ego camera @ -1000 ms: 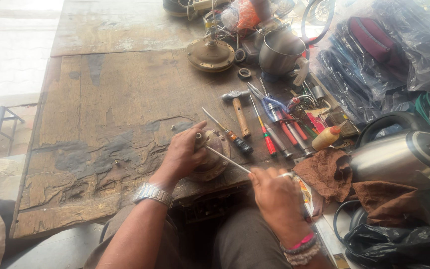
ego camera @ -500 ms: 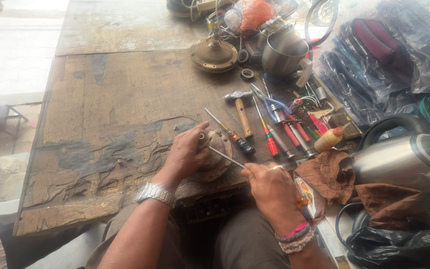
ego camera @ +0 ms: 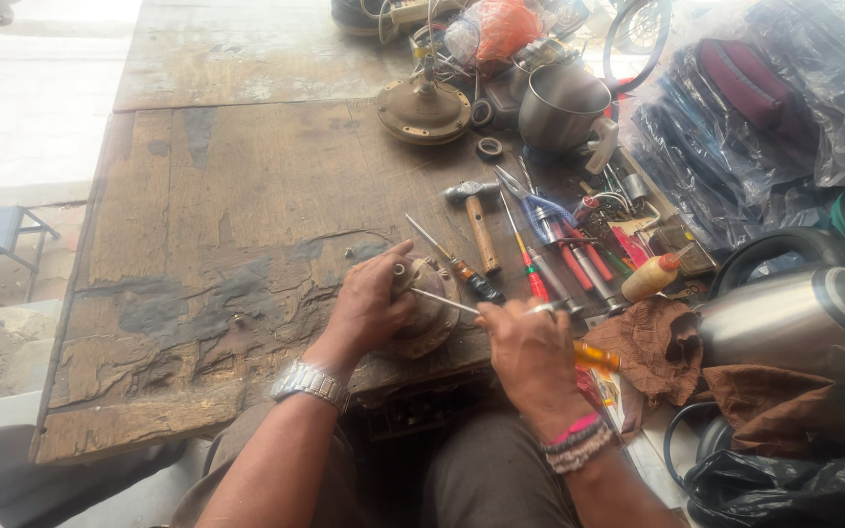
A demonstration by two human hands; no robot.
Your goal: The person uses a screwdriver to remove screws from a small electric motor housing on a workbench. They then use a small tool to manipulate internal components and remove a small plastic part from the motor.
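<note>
Worn workbench (ego camera: 217,196); hammer (ego camera: 478,217), screwdrivers (ego camera: 530,264) beside hands.

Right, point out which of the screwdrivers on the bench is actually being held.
The yellow-handled screwdriver in the right hand, its shaft on the round metal part; the red-handled screwdrivers lie untouched.

The left hand (ego camera: 372,303) now sits a bit higher on the round metal part (ego camera: 425,311) than a second ago, with its thumb up by the little shaft on top. The right hand (ego camera: 530,350) is closer in, and its thin tool (ego camera: 442,300) reaches further across the part toward the left fingers.
</note>
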